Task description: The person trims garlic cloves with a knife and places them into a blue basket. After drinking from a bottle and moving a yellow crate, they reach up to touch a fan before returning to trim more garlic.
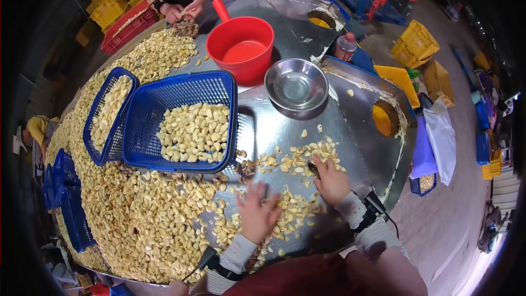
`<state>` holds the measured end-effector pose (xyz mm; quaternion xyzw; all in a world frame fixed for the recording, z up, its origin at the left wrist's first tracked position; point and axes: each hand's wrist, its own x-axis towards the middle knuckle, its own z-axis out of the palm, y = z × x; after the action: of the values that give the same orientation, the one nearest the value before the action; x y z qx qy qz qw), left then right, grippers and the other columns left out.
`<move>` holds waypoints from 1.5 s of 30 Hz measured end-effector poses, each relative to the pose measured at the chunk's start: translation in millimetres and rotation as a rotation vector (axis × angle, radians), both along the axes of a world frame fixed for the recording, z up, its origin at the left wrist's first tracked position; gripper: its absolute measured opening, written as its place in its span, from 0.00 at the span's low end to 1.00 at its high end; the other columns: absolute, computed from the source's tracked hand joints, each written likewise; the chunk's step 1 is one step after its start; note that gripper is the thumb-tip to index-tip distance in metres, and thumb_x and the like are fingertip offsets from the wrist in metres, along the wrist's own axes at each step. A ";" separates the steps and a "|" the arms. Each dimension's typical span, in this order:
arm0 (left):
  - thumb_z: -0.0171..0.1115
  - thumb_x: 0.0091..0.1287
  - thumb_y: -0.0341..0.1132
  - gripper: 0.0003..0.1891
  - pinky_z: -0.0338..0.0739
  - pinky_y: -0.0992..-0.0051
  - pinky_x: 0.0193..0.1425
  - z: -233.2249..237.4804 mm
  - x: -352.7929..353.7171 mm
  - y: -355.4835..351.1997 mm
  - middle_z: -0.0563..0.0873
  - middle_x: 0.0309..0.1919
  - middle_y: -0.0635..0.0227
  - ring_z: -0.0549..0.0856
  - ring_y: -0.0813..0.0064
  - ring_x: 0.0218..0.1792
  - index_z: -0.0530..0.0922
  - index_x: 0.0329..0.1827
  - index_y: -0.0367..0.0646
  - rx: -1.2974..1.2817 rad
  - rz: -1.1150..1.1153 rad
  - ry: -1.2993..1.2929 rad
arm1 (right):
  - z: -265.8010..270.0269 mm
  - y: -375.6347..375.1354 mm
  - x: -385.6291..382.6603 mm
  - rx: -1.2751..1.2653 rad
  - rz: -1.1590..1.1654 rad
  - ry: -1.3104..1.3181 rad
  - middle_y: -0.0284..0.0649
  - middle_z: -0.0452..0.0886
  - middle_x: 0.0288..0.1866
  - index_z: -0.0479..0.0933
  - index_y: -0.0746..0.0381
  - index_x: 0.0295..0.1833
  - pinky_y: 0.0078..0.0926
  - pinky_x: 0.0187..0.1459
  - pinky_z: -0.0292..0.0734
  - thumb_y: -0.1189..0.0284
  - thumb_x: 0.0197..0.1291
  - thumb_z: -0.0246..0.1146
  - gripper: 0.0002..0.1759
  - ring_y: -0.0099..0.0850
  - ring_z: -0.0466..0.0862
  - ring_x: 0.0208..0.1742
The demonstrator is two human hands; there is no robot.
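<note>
My left hand [258, 214] hovers over or touches pale, flat nut kernels [296, 208] on the metal table. Its fingers are spread and slightly smeared by motion, with nothing visible in them. My right hand [330, 182] is closed, thumb and index finger around a small dark object [313, 169] whose kind I cannot make out. More pale kernels [309, 156] lie scattered just beyond that hand. Ahead and to the left, a blue plastic basket [181, 85] holds a layer of cleaner, whitish kernels [196, 132].
A red saucepan-shaped dipper [241, 44] and a steel bowl [296, 84] stand behind my hands. A narrower blue basket [112, 112] leans beside the big one. Kernels [137, 214] heap on the left. Two round holes pierce the table's right side. A co-worker's hands [183, 12] work across the table.
</note>
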<state>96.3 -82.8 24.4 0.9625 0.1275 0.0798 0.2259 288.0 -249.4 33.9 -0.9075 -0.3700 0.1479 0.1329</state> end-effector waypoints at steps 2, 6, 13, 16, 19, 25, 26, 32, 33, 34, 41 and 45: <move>0.68 0.54 0.32 0.19 0.61 0.47 0.61 -10.3 3.0 44.7 0.73 0.53 0.51 0.71 0.50 0.56 0.80 0.51 0.46 0.111 0.347 -0.181 | -3.5 26.0 -17.4 0.163 0.017 0.041 0.48 0.74 0.49 0.58 0.57 0.72 0.42 0.37 0.79 0.69 0.57 0.63 0.37 0.46 0.83 0.36; 0.65 0.56 0.26 0.12 0.69 0.60 0.51 10.1 23.7 51.8 0.78 0.43 0.56 0.75 0.54 0.46 0.83 0.44 0.43 -0.036 0.215 -0.284 | -32.8 73.3 -24.6 0.305 0.064 -0.025 0.45 0.80 0.40 0.62 0.58 0.69 0.40 0.35 0.79 0.74 0.56 0.62 0.34 0.48 0.82 0.33; 0.61 0.56 0.16 0.18 0.80 0.73 0.46 18.0 25.7 28.1 0.84 0.45 0.57 0.85 0.61 0.42 0.82 0.50 0.38 -0.599 -0.011 -0.228 | 11.0 68.0 -37.1 0.637 -0.298 1.258 0.33 0.81 0.34 0.63 0.66 0.67 0.26 0.31 0.77 0.75 0.55 0.67 0.34 0.26 0.79 0.25; 0.61 0.62 0.19 0.15 0.80 0.78 0.45 4.2 12.3 15.4 0.85 0.43 0.58 0.85 0.74 0.41 0.80 0.52 0.31 -1.194 0.349 -0.188 | 2.1 45.2 -61.8 0.664 -0.191 1.167 0.37 0.80 0.42 0.57 0.66 0.72 0.24 0.43 0.77 0.72 0.61 0.63 0.36 0.27 0.81 0.35; 0.61 0.65 0.22 0.14 0.82 0.78 0.43 9.5 -1.9 10.1 0.85 0.41 0.59 0.85 0.74 0.36 0.78 0.53 0.27 -1.751 0.485 -0.193 | 27.7 33.4 -79.7 0.568 0.111 0.840 0.50 0.78 0.56 0.53 0.65 0.74 0.30 0.53 0.74 0.71 0.67 0.57 0.34 0.36 0.81 0.52; 0.63 0.64 0.22 0.14 0.82 0.77 0.45 25.1 -19.4 9.2 0.85 0.40 0.54 0.86 0.73 0.37 0.78 0.51 0.25 -1.901 0.503 -0.160 | 2.5 24.1 -85.5 0.638 0.114 0.892 0.48 0.79 0.54 0.56 0.60 0.75 0.30 0.49 0.76 0.70 0.65 0.57 0.34 0.40 0.83 0.46; 0.64 0.63 0.22 0.14 0.81 0.79 0.43 34.0 -18.6 14.2 0.85 0.41 0.56 0.85 0.75 0.39 0.79 0.51 0.26 -1.730 0.488 -0.108 | 3.5 22.8 -84.0 0.638 0.116 0.894 0.48 0.79 0.54 0.56 0.60 0.75 0.30 0.49 0.76 0.70 0.65 0.57 0.34 0.40 0.83 0.46; 0.60 0.63 0.25 0.23 0.65 0.60 0.62 138.1 28.9 116.6 0.71 0.59 0.50 0.71 0.54 0.58 0.74 0.63 0.43 0.205 0.392 -0.478 | -18.7 15.1 -131.4 0.239 0.560 0.050 0.42 0.75 0.56 0.70 0.41 0.67 0.23 0.24 0.75 0.68 0.59 0.59 0.29 0.28 0.75 0.22; 0.59 0.62 0.25 0.24 0.59 0.58 0.66 149.5 32.8 122.1 0.71 0.59 0.52 0.69 0.52 0.60 0.73 0.64 0.45 0.210 0.392 -0.492 | -19.5 14.7 -143.6 0.237 0.577 0.048 0.42 0.75 0.56 0.70 0.41 0.67 0.23 0.24 0.75 0.68 0.59 0.59 0.29 0.28 0.75 0.22; 0.60 0.61 0.25 0.25 0.61 0.59 0.65 152.2 30.7 120.9 0.71 0.59 0.52 0.69 0.53 0.60 0.73 0.64 0.46 0.136 0.362 -0.524 | -19.5 20.2 -152.0 0.199 0.686 -0.041 0.43 0.74 0.58 0.71 0.39 0.67 0.22 0.22 0.74 0.67 0.59 0.59 0.28 0.27 0.76 0.22; 0.63 0.63 0.48 0.29 0.56 0.39 0.64 29.0 -101.8 72.8 0.63 0.67 0.49 0.60 0.39 0.66 0.71 0.66 0.47 0.326 0.709 0.261 | -11.3 25.3 -94.9 0.017 0.489 -0.256 0.46 0.65 0.71 0.66 0.37 0.69 0.27 0.18 0.74 0.57 0.59 0.61 0.31 0.30 0.78 0.21; 0.57 0.62 0.62 0.38 0.48 0.31 0.64 -23.5 -144.0 -11.4 0.54 0.72 0.44 0.51 0.31 0.70 0.64 0.72 0.53 0.191 0.702 0.369 | -38.9 -20.2 -127.5 0.017 0.744 -0.215 0.50 0.59 0.75 0.66 0.39 0.69 0.32 0.20 0.75 0.56 0.58 0.62 0.32 0.33 0.79 0.22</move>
<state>-47.8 -94.2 0.9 0.8753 0.4787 -0.0106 0.0680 160.5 -269.6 -5.0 -0.7204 -0.6870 0.0870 0.0381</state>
